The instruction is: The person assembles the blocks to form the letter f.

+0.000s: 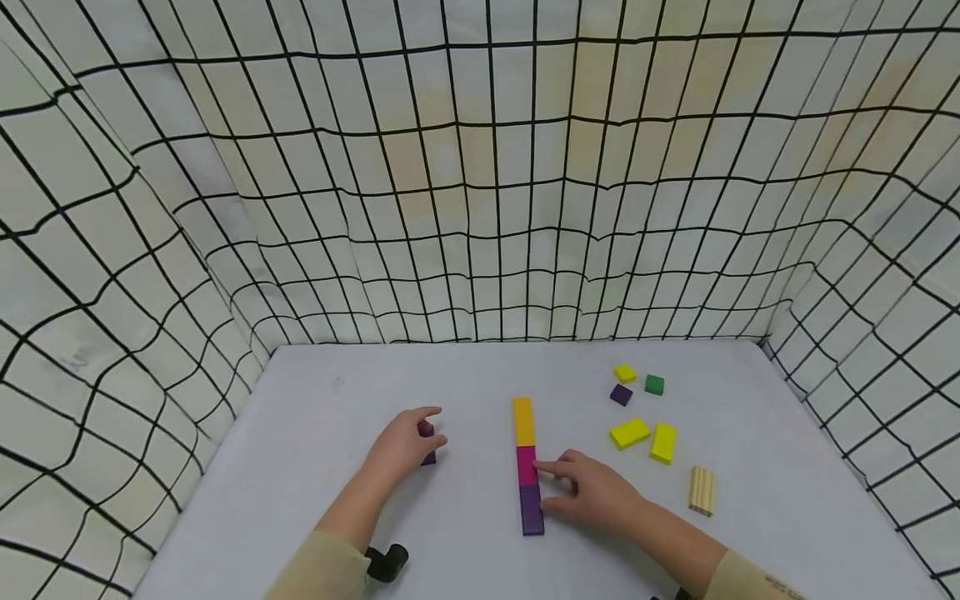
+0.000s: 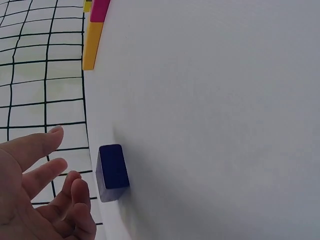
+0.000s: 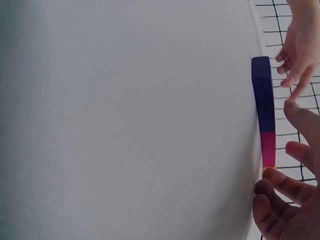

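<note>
Between the hands [image 1: 400, 443] [image 1: 597, 492], a three-block row [image 1: 526, 467]

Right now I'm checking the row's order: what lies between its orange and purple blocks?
One pink block, seemingly touching both the orange block and the purple block; the head view shows this.

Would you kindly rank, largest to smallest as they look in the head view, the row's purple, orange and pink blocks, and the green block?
1. Purple block and orange block: nearly alike, the purple one nearer the camera, so unranked.
2. Pink block.
3. Green block.
</note>
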`<state>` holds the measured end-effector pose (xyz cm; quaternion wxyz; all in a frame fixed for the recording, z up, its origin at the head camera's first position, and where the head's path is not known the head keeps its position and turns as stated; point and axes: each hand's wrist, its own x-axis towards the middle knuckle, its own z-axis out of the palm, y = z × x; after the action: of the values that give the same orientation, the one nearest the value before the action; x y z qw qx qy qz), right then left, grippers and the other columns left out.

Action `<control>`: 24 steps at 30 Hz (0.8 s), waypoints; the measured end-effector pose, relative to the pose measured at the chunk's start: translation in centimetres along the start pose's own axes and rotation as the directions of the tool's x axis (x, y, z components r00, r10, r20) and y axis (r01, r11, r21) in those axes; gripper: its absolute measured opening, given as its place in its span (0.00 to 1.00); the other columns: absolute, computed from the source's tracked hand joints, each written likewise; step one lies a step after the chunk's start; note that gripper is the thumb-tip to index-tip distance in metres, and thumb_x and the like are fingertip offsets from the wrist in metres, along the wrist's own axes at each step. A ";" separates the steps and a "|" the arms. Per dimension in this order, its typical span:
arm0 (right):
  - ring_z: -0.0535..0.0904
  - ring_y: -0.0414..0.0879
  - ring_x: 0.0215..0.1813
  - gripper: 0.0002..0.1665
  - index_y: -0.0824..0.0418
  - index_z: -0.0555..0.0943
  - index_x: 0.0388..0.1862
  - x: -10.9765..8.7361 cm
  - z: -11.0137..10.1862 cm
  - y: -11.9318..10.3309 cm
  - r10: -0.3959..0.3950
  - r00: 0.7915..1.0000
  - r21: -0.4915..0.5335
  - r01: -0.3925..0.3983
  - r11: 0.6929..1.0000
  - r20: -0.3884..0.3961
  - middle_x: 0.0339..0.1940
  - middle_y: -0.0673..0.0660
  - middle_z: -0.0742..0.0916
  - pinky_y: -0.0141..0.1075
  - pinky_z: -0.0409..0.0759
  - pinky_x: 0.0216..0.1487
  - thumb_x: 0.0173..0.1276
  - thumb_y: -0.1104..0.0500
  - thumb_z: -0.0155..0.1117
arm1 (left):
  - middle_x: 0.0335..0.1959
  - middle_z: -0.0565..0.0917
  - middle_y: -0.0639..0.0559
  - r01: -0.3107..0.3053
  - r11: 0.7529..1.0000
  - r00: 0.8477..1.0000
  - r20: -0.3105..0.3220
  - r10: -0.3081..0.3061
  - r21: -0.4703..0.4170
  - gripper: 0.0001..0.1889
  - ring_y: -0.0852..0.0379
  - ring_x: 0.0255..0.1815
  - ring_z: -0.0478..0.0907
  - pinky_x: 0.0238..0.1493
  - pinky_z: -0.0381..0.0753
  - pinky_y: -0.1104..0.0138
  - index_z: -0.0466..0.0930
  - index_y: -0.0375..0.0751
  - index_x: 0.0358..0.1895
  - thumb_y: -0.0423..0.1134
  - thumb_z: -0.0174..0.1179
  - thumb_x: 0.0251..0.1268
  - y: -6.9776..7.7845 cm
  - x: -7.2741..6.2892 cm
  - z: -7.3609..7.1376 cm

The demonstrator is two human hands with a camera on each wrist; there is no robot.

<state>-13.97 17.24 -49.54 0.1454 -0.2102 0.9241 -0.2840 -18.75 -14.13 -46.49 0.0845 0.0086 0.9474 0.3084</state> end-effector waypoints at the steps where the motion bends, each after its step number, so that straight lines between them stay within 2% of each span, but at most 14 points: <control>1: 0.72 0.38 0.38 0.35 0.40 0.78 0.66 0.1 -0.1 0.1 0.004 1.000 0.000 -0.004 1.000 -0.005 0.46 0.44 0.80 0.30 0.77 0.39 0.60 0.38 0.72 | 0.47 0.81 0.46 0.012 1.000 1.000 -0.002 -0.012 0.000 0.28 0.49 0.45 0.77 0.47 0.79 0.54 0.75 0.43 0.67 0.42 0.68 0.63 -0.2 -0.3 -0.2; 7: 0.72 0.40 0.37 0.37 0.42 0.77 0.67 1.1 -0.7 0.4 0.024 0.999 -0.004 -0.024 1.000 -0.033 0.47 0.46 0.79 0.30 0.77 0.38 0.59 0.38 0.72 | 0.54 0.80 0.37 0.069 0.998 0.998 0.006 -0.069 0.005 0.29 0.41 0.53 0.78 0.51 0.79 0.49 0.73 0.40 0.67 0.42 0.67 0.64 -1.6 -1.3 -0.6; 12: 0.72 0.41 0.39 0.38 0.43 0.77 0.68 2.3 -0.9 0.1 0.037 0.999 -0.030 -0.038 0.999 -0.026 0.49 0.48 0.79 0.33 0.76 0.38 0.58 0.36 0.72 | 0.55 0.78 0.36 0.111 0.993 0.993 0.033 -0.112 0.032 0.32 0.40 0.56 0.76 0.55 0.75 0.45 0.70 0.40 0.70 0.45 0.67 0.64 -2.4 -1.4 -0.3; 18: 0.72 0.43 0.43 0.41 0.44 0.77 0.68 3.2 -1.0 -0.3 0.055 0.998 -0.073 -0.055 0.996 -0.009 0.52 0.51 0.78 0.38 0.78 0.43 0.57 0.35 0.73 | 0.54 0.76 0.35 0.087 0.994 0.996 0.026 -0.089 0.059 0.37 0.41 0.52 0.77 0.55 0.75 0.44 0.68 0.39 0.71 0.48 0.69 0.61 -2.4 -1.1 0.2; 24: 0.74 0.44 0.47 0.42 0.43 0.76 0.69 3.6 -0.7 -0.2 0.088 0.996 -0.099 -0.087 0.991 0.004 0.53 0.52 0.78 0.41 0.79 0.49 0.56 0.33 0.72 | 0.56 0.74 0.32 0.080 0.995 0.996 0.028 -0.082 0.060 0.39 0.39 0.52 0.77 0.53 0.76 0.44 0.68 0.38 0.71 0.46 0.72 0.57 -2.2 -1.1 0.6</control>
<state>-17.27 15.72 -49.39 0.1510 -0.1777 0.9447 -0.2304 -17.50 -15.62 -48.07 0.1111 -0.0225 0.9542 0.2768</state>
